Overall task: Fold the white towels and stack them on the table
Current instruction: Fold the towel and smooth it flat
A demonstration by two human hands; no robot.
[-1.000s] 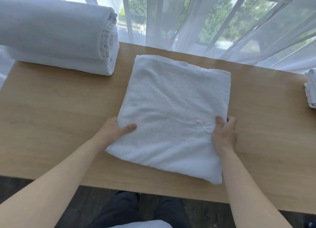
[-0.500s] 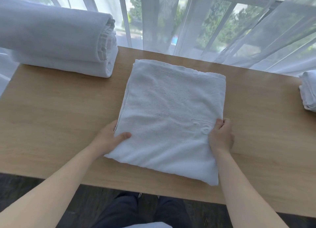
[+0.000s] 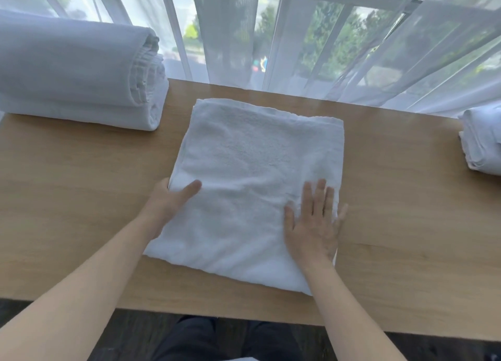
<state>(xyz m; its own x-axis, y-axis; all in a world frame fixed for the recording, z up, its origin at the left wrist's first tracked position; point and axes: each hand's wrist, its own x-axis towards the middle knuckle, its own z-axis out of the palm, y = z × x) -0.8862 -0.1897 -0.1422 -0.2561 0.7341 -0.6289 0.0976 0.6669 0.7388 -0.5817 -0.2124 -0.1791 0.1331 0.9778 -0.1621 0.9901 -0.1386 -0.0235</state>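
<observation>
1. Right hand [image 3: 314,225] is flat on the towel [image 3: 252,187], fingers straight and spread, palm pressing near the towel's right edge at about 4 o'clock from its middle. It grips nothing, looks like a smoothing press.

2. Left hand [image 3: 169,198] is at the towel's left edge, about 8 o'clock from the middle. Thumb lies on top, the other fingers are tucked under or behind the edge where I can't see them, so it reads as pinching that edge.

3. The towel itself is folded into a thick rectangle, lying flat in the middle of the counter [image 3: 81,198], slightly skewed with its near corner pointing toward 5 o'clock. Edges look fairly even, a few soft wrinkles on top.

4. Out at 10 o'clock there's a stack of folded towels [image 3: 78,76], a big bundle, well apart from the one in hand. At 3 o'clock, right at the frame edge, sits another folded bundle [image 3: 479,141], only partly in view.

5. Progress guess: this towel is folded at least partly. It may want one more fold to match the others, hard to say. It isn't stacked yet, so carrying it onto a pile is still left.

6. Sheer curtains [image 3: 379,49] hang behind the counter at 12 o'clock.
</observation>
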